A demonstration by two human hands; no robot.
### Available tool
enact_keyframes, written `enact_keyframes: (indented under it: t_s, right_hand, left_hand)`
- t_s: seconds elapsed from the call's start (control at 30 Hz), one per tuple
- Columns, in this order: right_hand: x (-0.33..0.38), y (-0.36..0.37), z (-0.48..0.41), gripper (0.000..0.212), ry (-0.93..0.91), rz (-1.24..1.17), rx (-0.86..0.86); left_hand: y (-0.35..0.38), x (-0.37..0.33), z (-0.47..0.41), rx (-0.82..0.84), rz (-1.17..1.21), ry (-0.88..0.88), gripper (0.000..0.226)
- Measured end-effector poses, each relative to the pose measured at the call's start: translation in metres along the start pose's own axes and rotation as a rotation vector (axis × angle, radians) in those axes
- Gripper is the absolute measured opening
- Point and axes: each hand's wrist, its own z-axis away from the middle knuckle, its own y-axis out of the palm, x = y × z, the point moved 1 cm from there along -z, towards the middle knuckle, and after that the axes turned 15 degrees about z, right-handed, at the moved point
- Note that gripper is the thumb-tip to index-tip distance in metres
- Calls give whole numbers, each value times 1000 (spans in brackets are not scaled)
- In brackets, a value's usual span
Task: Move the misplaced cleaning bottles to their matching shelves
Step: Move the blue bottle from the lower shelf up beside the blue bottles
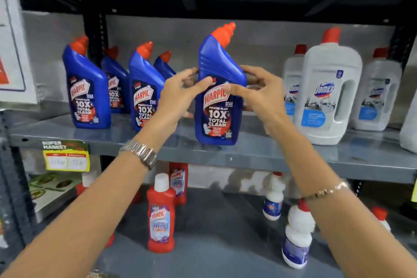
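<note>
A blue Harpic bottle [217, 117] with an orange cap stands slightly tilted near the front edge of the grey upper shelf [248, 156]. My left hand [180, 95] holds its left side, thumb on the front label. My right hand [259, 95] holds its right side, fingers wrapped behind it. Several matching blue Harpic bottles [86, 97] stand in a group to the left. Large white Domex bottles [327, 97] with red caps stand to the right on the same shelf.
On the lower shelf stand red Harpic bottles [160, 216] with white caps at the left and small white bottles [297, 237] with red caps at the right. A yellow price tag [66, 156] hangs on the upper shelf's front edge. A black shelf sits overhead.
</note>
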Motion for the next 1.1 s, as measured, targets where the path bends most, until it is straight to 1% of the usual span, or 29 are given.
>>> enact_keyframes:
  t_s: [0.07, 0.23, 0.37, 0.47, 0.53, 0.67, 0.93, 1.03, 1.1]
  right_hand:
    - [-9, 6, -17, 57, 35, 20, 11]
    - [-33, 23, -39, 43, 103, 50, 29]
    - [-44, 35, -44, 43, 123, 69, 36]
    - [-46, 40, -46, 38, 122, 82, 28]
    - [-46, 41, -46, 40, 126, 85, 22]
    - [-46, 43, -44, 56, 144, 85, 24]
    - [-45, 45, -38, 53, 135, 137, -2]
    - [-44, 45, -34, 53, 120, 168, -6]
    - [-42, 43, -32, 53, 94, 240, -14]
  left_hand:
    - [2, 9, -19, 8, 10, -42, 38]
    - [1, 41, -52, 45, 28, -137, 38]
    - [-3, 58, -63, 43, 22, -153, 43]
    - [-7, 61, -67, 50, 13, -159, 44]
    - [-8, 61, -68, 58, 6, -164, 44]
    - [-10, 61, -69, 60, -1, -164, 46]
    - [-9, 62, -65, 40, -16, -147, 46]
    - [-8, 67, -61, 8, -30, -95, 45]
    - [-7, 71, -59, -6, -47, -59, 48]
